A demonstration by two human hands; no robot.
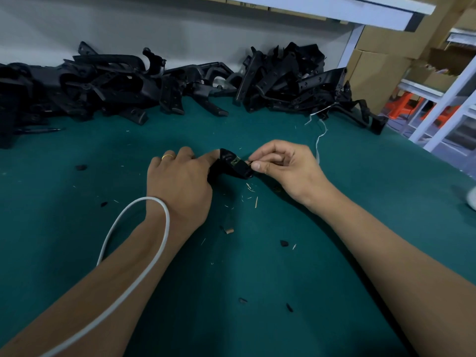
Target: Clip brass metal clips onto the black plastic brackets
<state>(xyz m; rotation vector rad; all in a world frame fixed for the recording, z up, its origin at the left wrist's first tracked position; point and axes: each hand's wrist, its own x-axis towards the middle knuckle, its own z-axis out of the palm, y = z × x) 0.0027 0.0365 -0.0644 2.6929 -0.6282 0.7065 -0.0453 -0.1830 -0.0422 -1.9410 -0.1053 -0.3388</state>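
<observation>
Near the middle of the green surface (pixel 334 253), the person's two hands meet over one black plastic bracket (pixel 233 167). The left hand (pixel 180 181) lies over the bracket's left end, its grip curled round that end and pinning it to the cloth; a thin gold ring (pixel 167 156) shows on one finger. A brass clip (pixel 235 161) sits on the bracket's upper face, towards its right end. The right hand (pixel 280 166) holds its grip pressed together, thumb and forefinger pinching a small brass-coloured piece at the bracket's right tip; it is too small to tell exactly what.

A white cable (pixel 144 256) loops over the left wrist and runs down along the forearm. Two heaps of black brackets lie along the far edge: a long one (pixel 98 86) on the left and a taller one (pixel 296 78) towards the far right corner. Pale slivers and dark scraps (pixel 251 191) dot the cloth just nearside of the hands.
</observation>
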